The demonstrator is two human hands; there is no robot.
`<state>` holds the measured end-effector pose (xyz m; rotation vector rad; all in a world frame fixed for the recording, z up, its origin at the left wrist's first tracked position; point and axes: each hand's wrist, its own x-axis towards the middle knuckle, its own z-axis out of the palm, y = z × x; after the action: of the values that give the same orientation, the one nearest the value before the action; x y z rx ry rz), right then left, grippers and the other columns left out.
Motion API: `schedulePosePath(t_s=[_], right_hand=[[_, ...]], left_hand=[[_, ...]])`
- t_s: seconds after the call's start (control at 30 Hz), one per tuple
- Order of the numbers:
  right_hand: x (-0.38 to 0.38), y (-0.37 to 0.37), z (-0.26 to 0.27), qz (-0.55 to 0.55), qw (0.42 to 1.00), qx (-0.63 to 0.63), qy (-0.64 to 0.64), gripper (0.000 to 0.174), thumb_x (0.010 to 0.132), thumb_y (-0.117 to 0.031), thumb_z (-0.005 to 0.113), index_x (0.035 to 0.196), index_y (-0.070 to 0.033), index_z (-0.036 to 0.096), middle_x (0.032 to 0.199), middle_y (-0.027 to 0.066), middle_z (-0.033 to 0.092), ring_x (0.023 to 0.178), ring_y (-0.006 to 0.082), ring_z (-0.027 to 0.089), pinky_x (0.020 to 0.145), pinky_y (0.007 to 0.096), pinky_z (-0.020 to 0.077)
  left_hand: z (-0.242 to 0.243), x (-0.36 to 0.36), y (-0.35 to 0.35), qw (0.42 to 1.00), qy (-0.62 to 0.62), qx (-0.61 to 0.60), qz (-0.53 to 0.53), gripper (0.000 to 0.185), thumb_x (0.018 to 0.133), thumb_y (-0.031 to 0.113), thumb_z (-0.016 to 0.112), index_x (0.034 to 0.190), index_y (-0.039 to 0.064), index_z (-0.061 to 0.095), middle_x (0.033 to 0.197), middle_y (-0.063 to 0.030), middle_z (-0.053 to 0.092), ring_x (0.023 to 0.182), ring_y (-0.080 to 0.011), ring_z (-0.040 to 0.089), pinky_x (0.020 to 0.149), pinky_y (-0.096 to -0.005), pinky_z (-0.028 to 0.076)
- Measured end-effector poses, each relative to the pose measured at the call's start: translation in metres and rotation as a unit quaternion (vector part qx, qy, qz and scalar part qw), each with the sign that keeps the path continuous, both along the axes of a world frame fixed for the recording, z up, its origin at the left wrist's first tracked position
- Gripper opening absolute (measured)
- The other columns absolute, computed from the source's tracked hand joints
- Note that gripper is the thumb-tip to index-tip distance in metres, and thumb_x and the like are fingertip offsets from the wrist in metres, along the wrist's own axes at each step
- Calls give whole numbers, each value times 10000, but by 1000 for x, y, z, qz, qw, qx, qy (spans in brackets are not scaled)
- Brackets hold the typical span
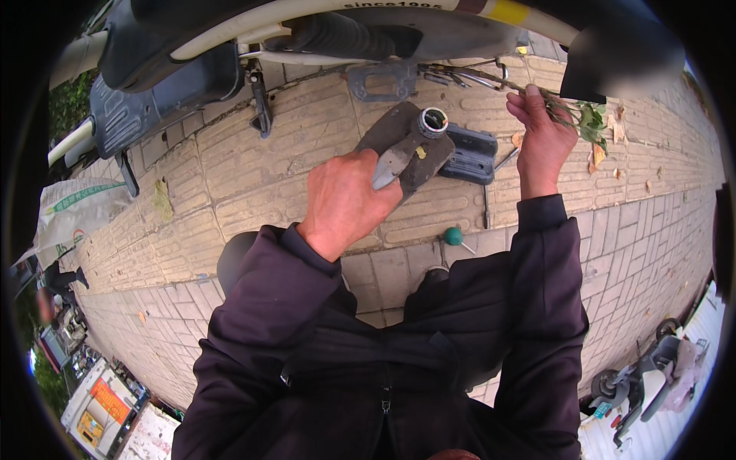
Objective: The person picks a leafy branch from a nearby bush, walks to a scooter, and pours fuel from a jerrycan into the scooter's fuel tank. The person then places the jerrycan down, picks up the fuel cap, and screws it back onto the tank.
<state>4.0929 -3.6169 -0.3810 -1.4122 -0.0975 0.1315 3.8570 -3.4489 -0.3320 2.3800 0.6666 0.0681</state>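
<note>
My left hand (351,201) is wrapped around the handle of a grimy grey plastic jug (386,131). The jug's round neck (433,122) has no cap on it, and a small yellowish leaf bit rests on its top. Out to the right, my right hand (543,129) pinches a thin leafy twig (591,123) between thumb and fingers. The twig's bare stems run left above the paving, towards a dark bracket-like part (382,81) under the vehicle. The inside of the jug is too dark to make out.
A black plastic case part (474,152) lies right of the jug, beside a thin metal rod (487,208). A green ball-handled screwdriver (453,236) lies near my shoe. A two-wheeled vehicle's pale frame (253,26) spans the top. Left are a kickstand (261,103) and plastic sack (80,213).
</note>
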Motion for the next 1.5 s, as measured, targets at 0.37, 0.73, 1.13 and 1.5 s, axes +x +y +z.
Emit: schedulePosePath(t_s=[0.37,0.73,1.13,1.5], right_hand=[[2,-6,1,-19,1000,-2,-8,233,979,-60,752,1058,141,666,907,188,738,807,259,772,742,329,673],[6,-7,-4,-34,999,11,24,229,985,-46,737,1074,145,648,965,181,721,855,281,773,752,333,670],[5,-6,-5,-23,1000,0,16,230,993,-61,734,1081,137,658,963,185,730,855,278,770,761,341,670],[5,-10,0,-32,999,-18,-6,210,979,-51,748,1049,135,679,916,179,738,806,252,767,733,326,667]], left_hand=[[3,0,1,1000,27,2,-13,314,804,281,720,833,-28,673,851,-250,719,793,-450,696,711,-523,546],[2,-1,1,1000,25,2,-14,304,801,276,718,835,-23,674,861,-244,720,801,-448,697,713,-521,546],[2,-1,0,1000,26,3,-9,311,794,282,728,836,-23,681,849,-246,713,799,-458,687,709,-519,541],[0,0,0,1000,5,-5,3,291,775,255,746,842,-24,691,817,-245,691,785,-472,667,686,-506,529]])
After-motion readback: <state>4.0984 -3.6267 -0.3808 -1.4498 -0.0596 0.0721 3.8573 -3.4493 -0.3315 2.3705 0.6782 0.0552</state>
